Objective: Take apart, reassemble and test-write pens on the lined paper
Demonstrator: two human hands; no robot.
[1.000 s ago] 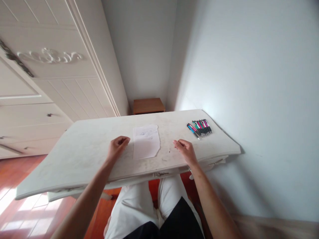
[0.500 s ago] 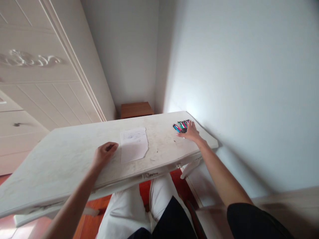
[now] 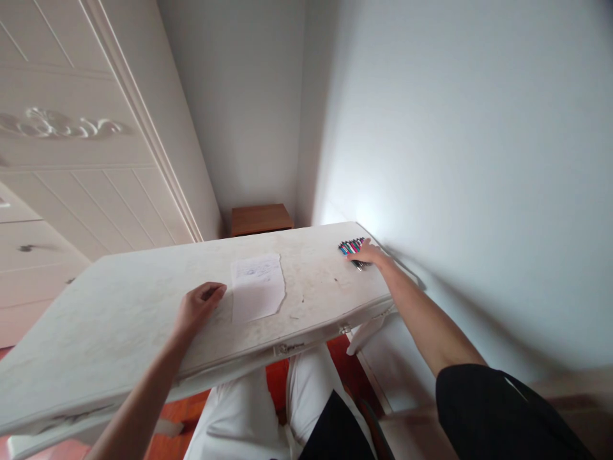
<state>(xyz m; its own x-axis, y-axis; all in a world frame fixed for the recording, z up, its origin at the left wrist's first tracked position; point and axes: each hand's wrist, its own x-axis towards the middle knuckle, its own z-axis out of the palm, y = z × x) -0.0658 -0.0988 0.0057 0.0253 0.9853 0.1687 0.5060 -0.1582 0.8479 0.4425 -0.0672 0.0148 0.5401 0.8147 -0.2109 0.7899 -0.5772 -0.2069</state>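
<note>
Several colourful pens (image 3: 352,246) lie side by side in a tight row at the right end of the white table (image 3: 158,281). My right hand (image 3: 368,252) lies over the row, thumb at its near left side and fingers across its far side, gripping the pens together. Part of the bunch is hidden under the palm. A torn-edged sheet of paper (image 3: 257,294) with blue scribbles on its upper part lies flat in mid-table. Just left of it, my left hand (image 3: 202,303) rests on the tabletop, fingers curled against the thumb; I see nothing in it.
A wall (image 3: 454,160) runs along the table's right end. Behind the far edge stands a brown wooden box-like piece (image 3: 261,219) in the corner. To the left rises a white cabinet (image 3: 96,150) with carved handles. Small dark marks dot the tabletop near the paper.
My right hand has drawn the pens from a loose fan into a closer, more even row. My left hand stays beside the paper. The view has tilted slightly upward.
</note>
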